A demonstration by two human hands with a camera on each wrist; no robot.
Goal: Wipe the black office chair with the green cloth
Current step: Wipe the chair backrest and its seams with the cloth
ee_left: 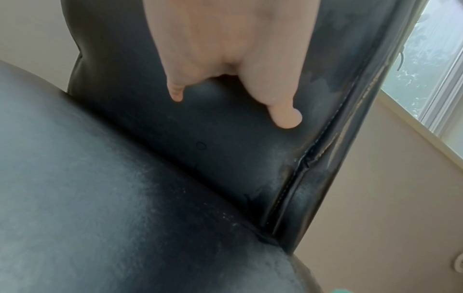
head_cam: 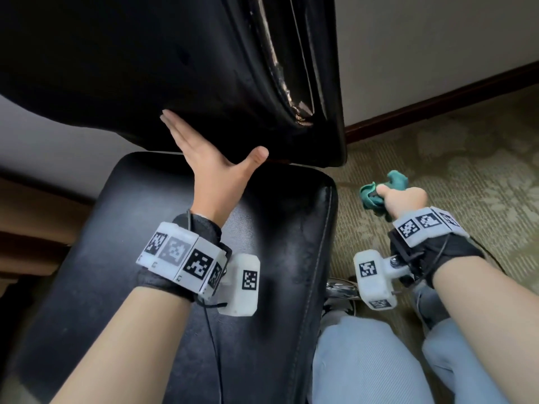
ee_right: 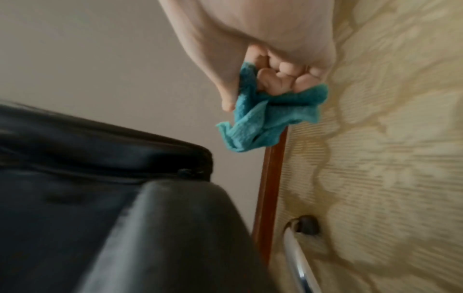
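Note:
The black office chair has a padded seat (head_cam: 145,258) below me and a worn backrest (head_cam: 145,68) ahead, with a cracked seam at its right edge (ee_left: 308,158). My left hand (head_cam: 210,158) is flat, fingers straight and thumb spread, against the lower part of the backrest (ee_left: 225,138). My right hand (head_cam: 405,199) hangs off the seat's right side, over the carpet, and grips the crumpled green cloth (head_cam: 379,193). In the right wrist view the cloth (ee_right: 263,119) bunches out of the curled fingers (ee_right: 283,77), apart from the chair (ee_right: 100,198).
Patterned beige carpet (head_cam: 466,170) lies to the right, bordered by a dark wooden baseboard (head_cam: 437,97) under a pale wall. A chrome chair leg (ee_right: 298,263) with a black foot stands on the carpet. My knees in light jeans (head_cam: 364,360) are beside the seat.

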